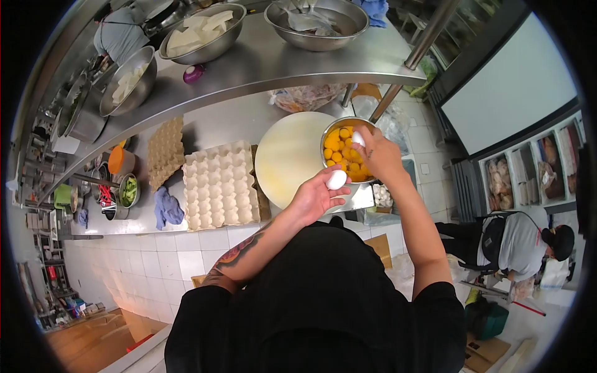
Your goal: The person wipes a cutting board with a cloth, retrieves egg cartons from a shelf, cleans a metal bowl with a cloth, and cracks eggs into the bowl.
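My left hand (313,199), palm up, holds a white egg (336,179) between thumb and fingers, just off the near rim of a metal bowl. The metal bowl (323,153) contains many yellow egg yolks (336,147). Over the bowl's right side, my right hand (380,154) has its fingers closed around another white egg (358,138); whether its shell is cracked cannot be made out. A round, pale cutting board (283,158) lies to the bowl's left. Beside the board are stacked cardboard egg trays (219,186) with no eggs showing in the top one.
A steel shelf (261,68) spans above the counter, carrying bowls of white slabs (202,32) and a red onion (193,74). Blue cloth (166,208) and another egg tray (165,147) lie left. Eggshells (382,196) fill a container by my right forearm. Another person (513,245) bends at the right.
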Tool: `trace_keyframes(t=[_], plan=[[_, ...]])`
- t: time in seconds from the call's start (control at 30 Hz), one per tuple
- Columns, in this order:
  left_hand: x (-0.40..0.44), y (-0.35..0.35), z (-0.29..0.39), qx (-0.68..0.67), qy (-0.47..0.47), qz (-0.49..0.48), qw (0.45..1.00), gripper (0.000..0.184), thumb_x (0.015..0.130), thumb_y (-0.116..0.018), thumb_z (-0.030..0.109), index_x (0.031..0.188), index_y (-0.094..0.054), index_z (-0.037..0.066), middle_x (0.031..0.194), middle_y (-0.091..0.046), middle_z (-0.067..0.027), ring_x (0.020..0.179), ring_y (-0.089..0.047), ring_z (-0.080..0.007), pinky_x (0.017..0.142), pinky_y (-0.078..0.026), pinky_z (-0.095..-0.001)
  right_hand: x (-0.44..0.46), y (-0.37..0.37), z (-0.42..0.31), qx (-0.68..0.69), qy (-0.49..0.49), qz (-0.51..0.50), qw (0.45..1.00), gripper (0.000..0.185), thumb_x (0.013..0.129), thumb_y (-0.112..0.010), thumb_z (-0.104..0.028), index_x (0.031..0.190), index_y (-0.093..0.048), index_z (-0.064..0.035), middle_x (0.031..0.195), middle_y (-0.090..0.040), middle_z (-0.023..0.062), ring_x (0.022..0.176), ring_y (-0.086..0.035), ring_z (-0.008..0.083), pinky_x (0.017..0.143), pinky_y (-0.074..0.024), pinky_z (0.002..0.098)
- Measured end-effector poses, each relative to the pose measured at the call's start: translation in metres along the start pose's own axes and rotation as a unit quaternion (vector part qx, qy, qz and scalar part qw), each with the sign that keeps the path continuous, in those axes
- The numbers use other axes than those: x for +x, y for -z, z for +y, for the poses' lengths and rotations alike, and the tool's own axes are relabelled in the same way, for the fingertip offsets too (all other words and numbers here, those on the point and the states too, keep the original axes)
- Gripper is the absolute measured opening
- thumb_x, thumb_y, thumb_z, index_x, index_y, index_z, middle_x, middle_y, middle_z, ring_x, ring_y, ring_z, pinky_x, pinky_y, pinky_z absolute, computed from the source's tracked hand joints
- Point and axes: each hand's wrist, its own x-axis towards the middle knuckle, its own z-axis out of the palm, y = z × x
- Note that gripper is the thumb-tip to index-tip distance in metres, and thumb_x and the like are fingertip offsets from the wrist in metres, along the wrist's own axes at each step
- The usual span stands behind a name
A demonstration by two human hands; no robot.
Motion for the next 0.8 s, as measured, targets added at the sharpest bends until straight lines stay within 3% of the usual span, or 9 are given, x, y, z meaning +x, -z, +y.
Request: trace_keyframes(t=[0.1,0.27,0.37,0.4,0.47,0.53,0.67,0.73,0.8], plan=[[0.007,0.005,-0.007,0.039,-0.023,0.001,0.999,0.042,0.107,-0.051,0.026,0.145,-0.046,0.009,0.126,-0.063,-0.0131,0.107,-0.066,-0.0205,0.087,-0.054,-0.0332,-0.003,0.003,0.005,-0.002,0.006,0.018,1.000,0.032,0.099,-0.066,-0.025,0.126,-0.056,-0.0121,0.115,-0.067,0.0202,0.083,-0.069,0.0403,0.073,-0.0548,0.0461],[0.017,-0.013,-0.014,0.122,-0.061,-0.008,0.991,0.042,0.105,-0.057,0.017,0.145,-0.047,0.007,0.125,-0.062,-0.0112,0.107,-0.065,-0.0199,0.093,-0.054,-0.0329,-0.039,0.012,0.094,0.289,-0.132,0.267,0.910,0.039,0.097,-0.069,-0.027,0.129,-0.059,-0.0055,0.117,-0.067,0.0199,0.087,-0.068,0.0373,0.078,-0.0548,0.0419],[0.032,-0.022,-0.019,0.201,-0.100,-0.022,0.974,0.045,0.105,-0.060,0.017,0.145,-0.046,0.004,0.122,-0.062,-0.0112,0.103,-0.066,-0.0193,0.092,-0.055,-0.0328,-0.072,-0.025,0.161,-0.193,-0.046,0.214,0.956,0.062,0.091,-0.075,-0.019,0.147,-0.052,-0.0068,0.138,-0.058,0.0183,0.105,-0.063,0.0279,0.093,-0.0523,0.0387],[0.041,-0.024,-0.017,0.261,-0.121,-0.024,0.957,0.046,0.105,-0.061,0.019,0.146,-0.046,0.003,0.120,-0.063,-0.0117,0.100,-0.067,-0.0190,0.090,-0.056,-0.0327,-0.074,-0.015,0.147,-0.195,-0.047,0.217,0.955,0.062,0.091,-0.075,-0.019,0.147,-0.052,-0.0068,0.138,-0.058,0.0183,0.105,-0.063,0.0279,0.093,-0.0523,0.0387],[0.061,-0.019,-0.017,0.310,-0.136,-0.023,0.941,0.049,0.105,-0.062,0.021,0.146,-0.045,0.002,0.116,-0.065,-0.0123,0.096,-0.068,-0.0187,0.086,-0.057,-0.0324,-0.070,0.012,0.081,0.292,-0.027,0.122,0.948,0.065,0.087,-0.078,-0.016,0.147,-0.053,-0.0069,0.146,-0.053,0.0158,0.105,-0.063,0.0251,0.096,-0.0504,0.0387],[0.075,-0.024,-0.014,0.361,-0.144,-0.029,0.921,0.051,0.104,-0.064,0.023,0.146,-0.045,0.000,0.111,-0.066,-0.0130,0.091,-0.069,-0.0184,0.083,-0.058,-0.0321,-0.071,0.014,0.050,0.474,0.032,-0.008,0.880,0.064,0.086,-0.078,-0.013,0.145,-0.054,-0.0062,0.138,-0.059,0.0146,0.108,-0.062,0.0253,0.097,-0.0496,0.0382],[0.086,-0.031,0.000,0.371,-0.137,-0.007,0.918,0.057,0.104,-0.064,0.029,0.146,-0.041,-0.002,0.089,-0.068,-0.0116,0.073,-0.068,-0.0162,0.068,-0.059,-0.0308,-0.038,0.001,0.058,0.318,0.157,0.012,0.935,0.049,0.092,-0.072,-0.013,0.139,-0.057,-0.0075,0.115,-0.067,0.0079,0.089,-0.064,0.0156,0.076,-0.0529,0.0280],[0.075,-0.035,0.015,0.381,-0.120,0.029,0.916,0.055,0.108,-0.055,0.035,0.150,-0.040,0.002,0.100,-0.070,-0.0142,0.079,-0.067,-0.0159,0.076,-0.058,-0.0293,-0.017,-0.014,0.083,0.528,-0.106,0.001,0.843,0.038,0.101,-0.064,-0.021,0.136,-0.058,-0.0085,0.108,-0.068,0.0082,0.075,-0.063,0.0136,0.066,-0.0510,0.0269],[0.067,-0.034,0.022,0.384,-0.132,0.039,0.913,0.052,0.109,-0.051,0.036,0.149,-0.043,0.003,0.100,-0.070,-0.0144,0.080,-0.067,-0.0157,0.076,-0.057,-0.0286,0.018,-0.029,0.105,0.604,-0.135,0.122,0.776,0.036,0.104,-0.060,-0.024,0.136,-0.057,-0.0084,0.105,-0.068,0.0087,0.072,-0.063,0.0142,0.064,-0.0507,0.0284]])
